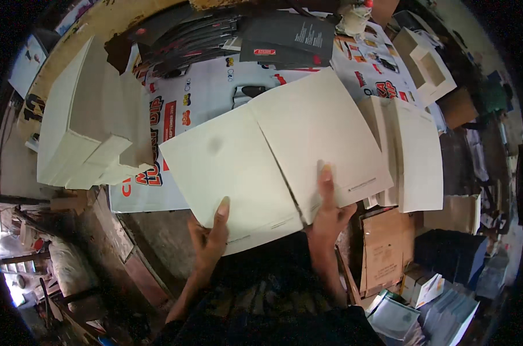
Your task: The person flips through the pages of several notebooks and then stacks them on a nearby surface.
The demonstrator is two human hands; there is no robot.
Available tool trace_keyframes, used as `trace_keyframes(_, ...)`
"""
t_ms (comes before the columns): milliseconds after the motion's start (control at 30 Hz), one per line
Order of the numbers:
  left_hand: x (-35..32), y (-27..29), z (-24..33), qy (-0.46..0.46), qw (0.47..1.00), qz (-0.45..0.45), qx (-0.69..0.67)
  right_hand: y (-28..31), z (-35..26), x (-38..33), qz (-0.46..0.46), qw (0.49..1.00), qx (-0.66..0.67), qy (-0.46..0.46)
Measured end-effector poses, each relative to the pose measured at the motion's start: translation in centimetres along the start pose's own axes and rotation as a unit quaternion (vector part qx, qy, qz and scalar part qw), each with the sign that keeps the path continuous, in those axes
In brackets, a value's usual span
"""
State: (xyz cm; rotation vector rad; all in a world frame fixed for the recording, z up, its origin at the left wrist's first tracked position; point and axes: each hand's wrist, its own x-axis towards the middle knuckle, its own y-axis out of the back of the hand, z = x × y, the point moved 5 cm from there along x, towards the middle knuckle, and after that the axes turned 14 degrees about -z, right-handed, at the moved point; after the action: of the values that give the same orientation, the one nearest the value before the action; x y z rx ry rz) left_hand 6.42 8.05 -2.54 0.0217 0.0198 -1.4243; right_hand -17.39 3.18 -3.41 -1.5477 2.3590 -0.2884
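Two flat cream cardboard panels lie edge to edge in front of me, with a narrow dark gap between them that widens toward my body. My left hand grips the near edge of the left cardboard panel, thumb on top and fingers curled beneath. At the near edge of the right cardboard panel, my right hand pinches in the same way. Small print runs along both near edges. I cannot tell whether the panels join underneath. Beyond them, a printed white sheet covers the table.
A tall cream cardboard stack stands at the left. More cream cardboard boxes sit at the right, with an open cream box farther back. Dark printed sleeves pile up at the far side. A brown carton stands below right.
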Motion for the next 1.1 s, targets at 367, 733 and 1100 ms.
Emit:
trace_keyframes(367, 0.5, 3.1, -3.2, 0.165, 0.977, -0.070, -0.116, -1.5, -6.5, -1.3, -0.165, 0.874, -0.446, 0.097)
trace_keyframes(733, 3.2, 1.2, 0.8, 0.068, 0.993, -0.094, 0.012, -4.2, -4.9, -5.2, -0.501, 0.679, -0.480, 0.241)
trace_keyframes(1100, 5.6, -9.1, 28.8, -0.538, 0.611, -0.243, 0.527, 4.5, -21.9, -5.4, -0.253, 0.780, -0.430, 0.377)
